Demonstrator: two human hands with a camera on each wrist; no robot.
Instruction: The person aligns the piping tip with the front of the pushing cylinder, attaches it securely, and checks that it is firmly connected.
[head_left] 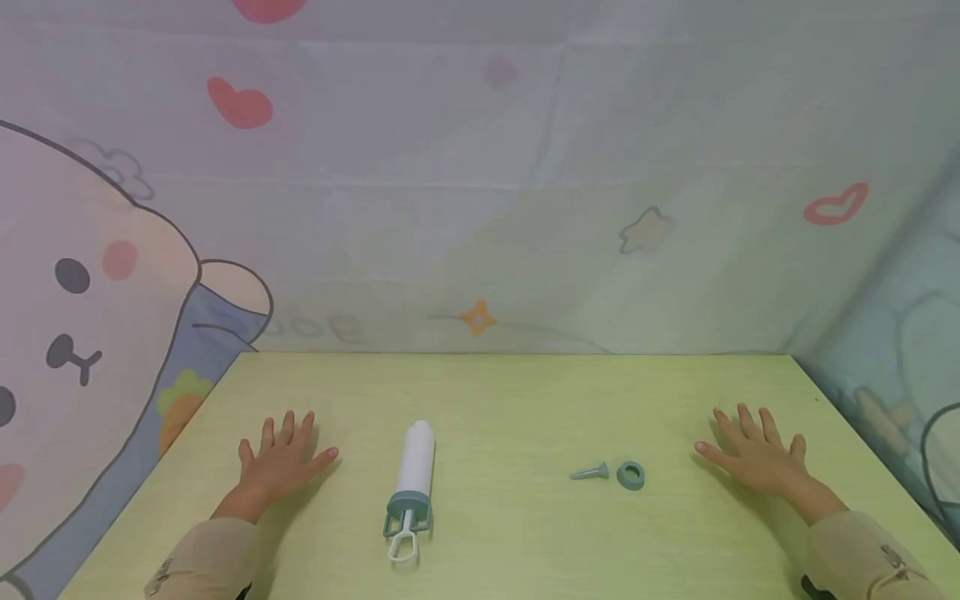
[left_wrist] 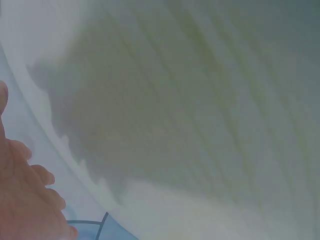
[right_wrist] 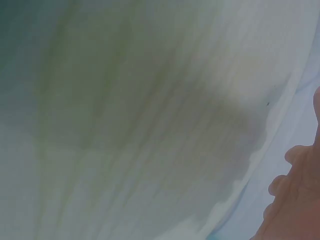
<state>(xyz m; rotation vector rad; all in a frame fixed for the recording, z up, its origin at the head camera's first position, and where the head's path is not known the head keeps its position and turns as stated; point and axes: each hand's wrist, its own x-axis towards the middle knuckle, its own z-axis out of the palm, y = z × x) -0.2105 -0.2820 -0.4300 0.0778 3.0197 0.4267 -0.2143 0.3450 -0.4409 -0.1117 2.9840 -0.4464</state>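
My left hand (head_left: 279,468) is spread with straight fingers over the left part of the table, holding nothing. To its right lies a white plunger tube (head_left: 416,458) with a grey-green collar (head_left: 408,504) and a white loop handle (head_left: 403,546), much like a large syringe. On the far right my right hand (head_left: 757,462) is spread too, holding nothing. Left of it lie a small grey-green ring cap (head_left: 631,475) and a small grey-green nozzle (head_left: 590,472) with a flared end. Each wrist view shows part of a hand, the left palm (left_wrist: 25,200) and the right palm (right_wrist: 295,200), above a shadowed surface.
The pale yellow-green table (head_left: 510,417) ends at a printed cloth backdrop (head_left: 450,167) with hearts and a cartoon bear. A second cloth (head_left: 900,333) hangs along the right side, where a dark cable (head_left: 930,450) curves beside the table.
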